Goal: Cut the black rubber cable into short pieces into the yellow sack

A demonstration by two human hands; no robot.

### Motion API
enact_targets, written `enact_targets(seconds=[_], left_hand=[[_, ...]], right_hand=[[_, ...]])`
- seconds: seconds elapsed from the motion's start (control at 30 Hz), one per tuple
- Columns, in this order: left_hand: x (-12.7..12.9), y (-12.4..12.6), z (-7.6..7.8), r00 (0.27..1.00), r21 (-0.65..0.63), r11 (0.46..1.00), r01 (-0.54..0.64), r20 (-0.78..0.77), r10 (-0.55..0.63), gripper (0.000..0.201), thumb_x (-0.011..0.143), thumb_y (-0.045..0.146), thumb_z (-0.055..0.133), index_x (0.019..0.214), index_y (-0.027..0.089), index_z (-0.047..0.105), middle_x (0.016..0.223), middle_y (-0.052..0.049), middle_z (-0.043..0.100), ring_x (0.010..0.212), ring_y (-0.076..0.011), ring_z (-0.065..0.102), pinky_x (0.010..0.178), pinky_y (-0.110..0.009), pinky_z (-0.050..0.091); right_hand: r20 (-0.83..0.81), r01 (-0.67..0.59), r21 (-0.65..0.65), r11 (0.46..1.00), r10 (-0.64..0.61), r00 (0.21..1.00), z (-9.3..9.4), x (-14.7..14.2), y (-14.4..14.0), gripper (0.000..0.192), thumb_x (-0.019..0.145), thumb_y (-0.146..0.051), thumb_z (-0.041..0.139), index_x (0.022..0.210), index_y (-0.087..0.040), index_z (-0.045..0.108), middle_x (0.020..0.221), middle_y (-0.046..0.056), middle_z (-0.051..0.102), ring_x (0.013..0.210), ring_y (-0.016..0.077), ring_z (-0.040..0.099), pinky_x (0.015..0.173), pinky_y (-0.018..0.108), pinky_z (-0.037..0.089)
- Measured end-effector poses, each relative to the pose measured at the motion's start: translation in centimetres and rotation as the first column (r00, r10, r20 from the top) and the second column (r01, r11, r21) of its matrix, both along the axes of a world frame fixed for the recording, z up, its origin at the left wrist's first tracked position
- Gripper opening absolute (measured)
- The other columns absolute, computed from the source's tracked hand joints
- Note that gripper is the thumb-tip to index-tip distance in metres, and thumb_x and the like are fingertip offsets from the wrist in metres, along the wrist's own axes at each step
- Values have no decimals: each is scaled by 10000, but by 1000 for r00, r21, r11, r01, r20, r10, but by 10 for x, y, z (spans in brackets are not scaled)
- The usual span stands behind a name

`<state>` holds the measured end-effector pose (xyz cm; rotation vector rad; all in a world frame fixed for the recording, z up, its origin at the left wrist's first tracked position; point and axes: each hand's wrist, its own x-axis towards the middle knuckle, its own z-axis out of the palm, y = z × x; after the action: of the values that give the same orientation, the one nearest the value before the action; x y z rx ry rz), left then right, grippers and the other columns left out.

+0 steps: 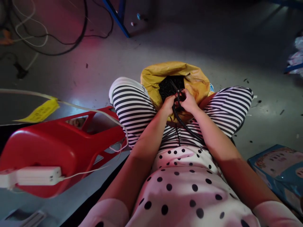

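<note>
— Where the two hands meet over the lap, what do they hold?

— Both are closed on a black cable (183, 121). The left hand (169, 105) and the right hand (189, 101) sit pressed close together, fingers curled round a small bundle of it, and one loop hangs from them toward the body, across the striped trousers (132, 108).

— And just beyond the hands?

— A yellow bag (153, 80) stands between the knees, its mouth open, touching the hands' far side. Dark black pieces (169, 85) fill it; whether they are more cable I cannot tell.

— What is the surface under all this?

— A grey concrete floor (180, 44), smooth, with small dark scraps scattered to the right of the right hand. Light falls brightly ahead of the bag; the far edges of the room are dim, with a reddish glow far off to the left.

— What lies to the left of the left hand?

— A red plastic stool (47, 148) tipped on its side, a white power strip (35, 176) resting on it, its white cord (94, 112) passing over the stool, with a yellow tag (41, 111) on it. Farther off, black and white wires (47, 37) trail on the floor near a blue metal leg (117, 17).

— And to the right?

— A blue printed box (279, 167) lies near the right elbow.
</note>
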<state>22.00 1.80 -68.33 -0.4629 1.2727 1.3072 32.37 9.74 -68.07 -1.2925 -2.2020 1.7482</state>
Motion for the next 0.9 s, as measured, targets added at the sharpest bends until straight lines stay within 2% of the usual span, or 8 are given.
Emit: enact_targets(seconds=[0.17, 0.33, 0.4, 0.57, 0.63, 0.7, 0.8, 0.9], left_hand=[[1, -1, 2, 999, -1, 999, 32, -4, -32, 134, 960, 214, 739, 847, 146, 716, 610, 28, 648, 428, -76, 510, 505, -203, 452], [0, -2, 9, 998, 13, 998, 62, 17, -62, 205, 1049, 236, 639, 877, 145, 704, 601, 21, 642, 465, -88, 564, 550, -212, 524], [-3, -4, 11, 997, 14, 997, 77, 24, -77, 215, 1058, 268, 638, 890, 151, 702, 589, 22, 627, 464, -80, 553, 512, -185, 485], [-13, -7, 10, 986, 110, 982, 153, 55, -160, 328, 955, 343, 810, 756, 147, 639, 548, 51, 500, 387, -20, 344, 383, -154, 219], [-16, -8, 9, 982, 138, 975, 173, 52, -182, 303, 930, 341, 837, 782, 142, 662, 561, 55, 499, 387, -18, 331, 382, -163, 209], [-19, -9, 8, 981, 117, 976, 185, 26, -190, 222, 961, 296, 787, 838, 134, 698, 593, 33, 559, 400, -34, 391, 386, -178, 243], [-23, -9, 9, 992, 35, 993, 115, -50, -113, 162, 1003, 202, 673, 855, 138, 685, 682, -9, 676, 460, -64, 517, 436, -197, 352], [-25, -10, 10, 989, 23, 1000, -16, -149, 19, 55, 1000, 139, 639, 953, 157, 664, 829, -14, 761, 524, -69, 580, 508, -201, 420]], right_hand=[[15, -16, 79, 997, 15, 1000, 4, 1, -1, 473, 701, -316, 867, 1070, -275, 574, 1043, 47, 686, 1025, 311, 672, 1030, 493, 552], [-42, 30, 33, 999, -28, 999, 1, 2, 3, 451, 668, -247, 845, 1025, -262, 571, 1026, 45, 669, 1029, 301, 654, 1030, 476, 537], [-68, 58, -20, 998, -59, 996, 0, 3, 5, 473, 638, -232, 849, 1023, -263, 576, 1034, 38, 660, 1048, 293, 646, 1032, 466, 541], [-152, 73, -188, 980, -103, 983, 3, 2, 11, 513, 601, -205, 831, 1031, -264, 558, 1016, 13, 650, 1035, 256, 650, 1043, 447, 542], [-173, 54, -227, 972, -95, 980, 5, 3, 13, 518, 610, -208, 839, 1049, -260, 569, 1021, 17, 661, 1051, 256, 657, 1049, 446, 540], [-177, 58, -227, 972, -99, 979, 7, 3, 14, 517, 633, -244, 870, 1064, -257, 584, 1019, 22, 673, 1052, 256, 663, 1037, 439, 552], [-137, 165, -129, 978, -183, 974, 8, 4, 14, 490, 708, -397, 913, 1053, -247, 599, 962, 17, 674, 965, 231, 668, 942, 393, 587], [5, 258, -81, 963, -259, 966, 11, 5, 10, 516, 779, -608, 890, 943, -222, 589, 815, 6, 637, 775, 187, 636, 735, 314, 569]])
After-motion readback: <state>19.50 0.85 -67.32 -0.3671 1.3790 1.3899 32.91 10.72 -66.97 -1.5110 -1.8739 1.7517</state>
